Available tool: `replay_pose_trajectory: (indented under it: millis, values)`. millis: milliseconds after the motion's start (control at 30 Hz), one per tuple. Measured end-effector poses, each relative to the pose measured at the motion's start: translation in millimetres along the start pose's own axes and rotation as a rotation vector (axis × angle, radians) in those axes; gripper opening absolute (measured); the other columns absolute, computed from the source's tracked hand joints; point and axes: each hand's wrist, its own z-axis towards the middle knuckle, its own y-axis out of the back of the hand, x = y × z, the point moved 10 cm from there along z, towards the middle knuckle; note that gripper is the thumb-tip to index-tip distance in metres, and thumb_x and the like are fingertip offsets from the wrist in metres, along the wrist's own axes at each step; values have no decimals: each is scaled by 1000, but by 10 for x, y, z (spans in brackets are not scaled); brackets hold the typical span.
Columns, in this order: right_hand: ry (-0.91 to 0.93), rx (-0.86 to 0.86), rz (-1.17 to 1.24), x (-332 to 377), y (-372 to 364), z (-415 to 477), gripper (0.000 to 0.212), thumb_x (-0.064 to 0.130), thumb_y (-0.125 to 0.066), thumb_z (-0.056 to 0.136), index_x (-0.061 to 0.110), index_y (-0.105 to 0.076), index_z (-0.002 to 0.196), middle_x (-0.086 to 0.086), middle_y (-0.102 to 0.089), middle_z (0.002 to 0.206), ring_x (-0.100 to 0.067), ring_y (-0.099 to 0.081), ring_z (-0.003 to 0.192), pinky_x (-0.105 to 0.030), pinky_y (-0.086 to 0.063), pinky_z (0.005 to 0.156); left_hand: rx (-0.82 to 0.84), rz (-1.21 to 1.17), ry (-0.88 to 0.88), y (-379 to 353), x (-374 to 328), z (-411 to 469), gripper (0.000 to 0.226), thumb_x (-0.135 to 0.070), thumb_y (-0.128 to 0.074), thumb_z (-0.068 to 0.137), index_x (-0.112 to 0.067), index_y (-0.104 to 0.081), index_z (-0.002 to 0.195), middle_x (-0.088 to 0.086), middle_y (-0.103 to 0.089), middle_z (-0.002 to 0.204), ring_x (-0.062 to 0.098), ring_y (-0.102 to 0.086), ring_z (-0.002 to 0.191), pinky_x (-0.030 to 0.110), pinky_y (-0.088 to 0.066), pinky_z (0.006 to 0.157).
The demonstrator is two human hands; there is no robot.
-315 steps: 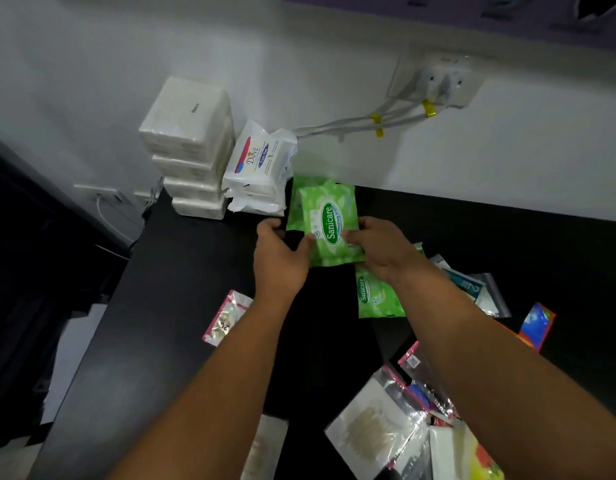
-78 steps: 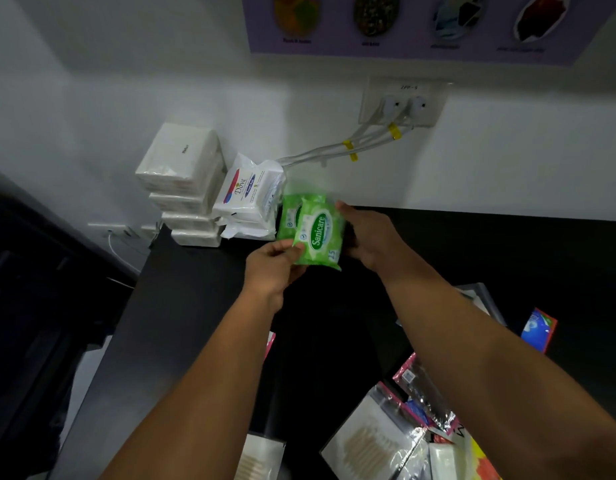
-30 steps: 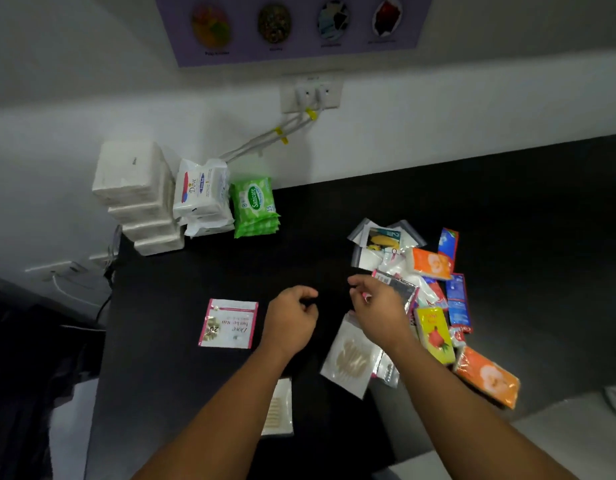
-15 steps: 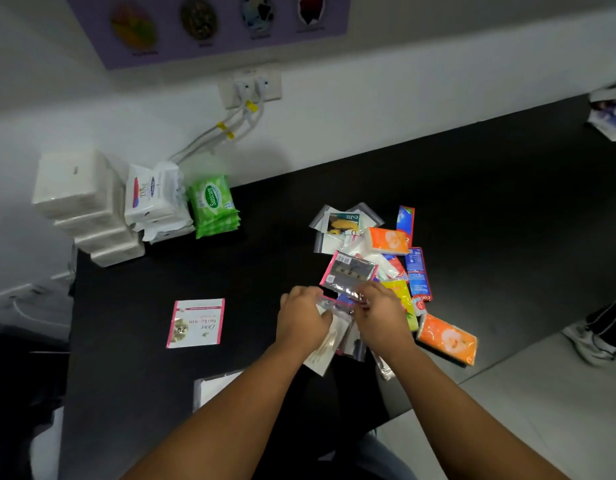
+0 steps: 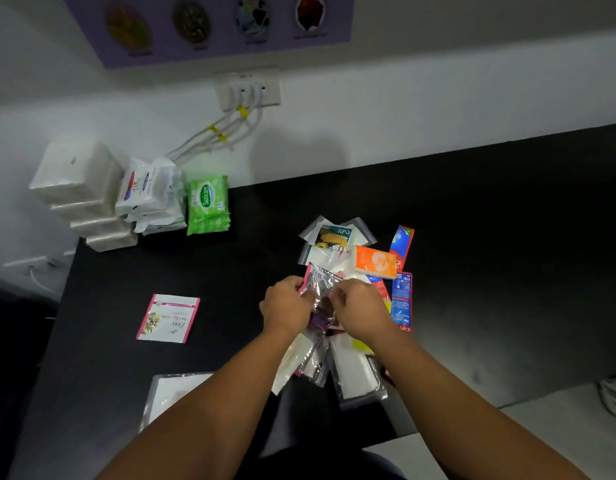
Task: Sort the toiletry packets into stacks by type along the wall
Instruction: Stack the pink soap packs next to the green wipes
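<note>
Both the left hand (image 5: 288, 304) and right hand (image 5: 358, 311) pinch a crinkled clear pink-edged packet (image 5: 318, 285) between curled fingers, lifted just above the loose pile (image 5: 369, 268) mid-counter, well apart from the green Sanicare stack (image 5: 207, 204) at the wall.

**Packets counted by kind on the black table**

Against the wall stand three stacks: four white wrapped tissue blocks (image 5: 78, 195), white wipe packs with red and blue print (image 5: 150, 194) whose exact number is unclear, and several green wipe packets (image 5: 207, 205), too tightly layered to count. One pink-edged white sachet (image 5: 168, 318) lies alone. One clear bag with white contents (image 5: 171, 393) sits nearer the front. The loose pile shows one orange packet (image 5: 375, 262), two blue sachets (image 5: 401, 296) and several clear pouches (image 5: 336, 235), overlapping beyond counting.
</note>
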Motion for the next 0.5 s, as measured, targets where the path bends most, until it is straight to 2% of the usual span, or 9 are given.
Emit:
replay_pose_trajectory:
  millis: [100,167,200,233,300,367,433,500]
  values:
    - [-18,78,160,39,63,60,38,41,-48,100,15,-67,80,-7,-67,78,-22,-61,74,-31,-38,60,-111,-153,-68,129,-90,-85,5,-33,-71,89,-28,-71,90,-11,-68,75,10,-66,75,45,-57,75]
    - [-89,170,466,71,45,78,45,56,-49,96,19,-68,77,-5,-70,77,-18,-65,74,-29,-47,65,-167,-180,-163,219,-197,-181,5,-23,-71,89,-25,-72,93,-11,-66,85,11,-65,83,40,-58,75]
    - [-137,229,662,108,-2,77,48,60,-52,92,18,-72,82,-6,-73,83,-19,-70,79,-30,-54,73,-182,-167,-214,249,-242,-232,10,-17,-71,88,-24,-73,94,-12,-65,90,12,-64,87,36,-57,77]
    - [-175,281,833,149,-59,75,48,60,-57,90,15,-74,87,-9,-75,89,-23,-73,86,-34,-58,79,-188,-134,-252,274,-277,-284,15,-12,-72,86,-24,-74,95,-13,-64,93,13,-62,91,34,-55,79]
    - [-211,306,1013,206,-134,106,40,41,-61,95,3,-70,88,-17,-74,90,-32,-73,89,-43,-60,83,-170,-44,-319,290,-331,-353,21,-11,-73,82,-25,-75,98,-13,-65,97,12,-58,95,35,-53,83]
    - [-248,269,1050,221,-188,155,29,21,-56,99,-3,-65,84,-22,-69,82,-37,-70,84,-50,-58,81,-131,29,-372,311,-336,-377,24,-27,-72,79,-31,-75,104,-16,-67,102,10,-56,99,43,-51,87]
    - [-266,266,1047,271,-253,188,27,16,-52,101,-1,-65,84,-22,-69,81,-35,-68,80,-46,-58,74,-121,28,-356,396,-233,-361,33,-46,-69,79,-35,-71,110,-19,-67,107,7,-55,103,44,-48,93]
    - [-293,299,1099,371,-341,201,25,15,-49,103,3,-68,91,-21,-73,90,-33,-71,85,-43,-60,75,-187,-95,-258,616,-60,-334,35,-50,-70,83,-34,-69,114,-18,-64,109,5,-56,104,35,-49,93]
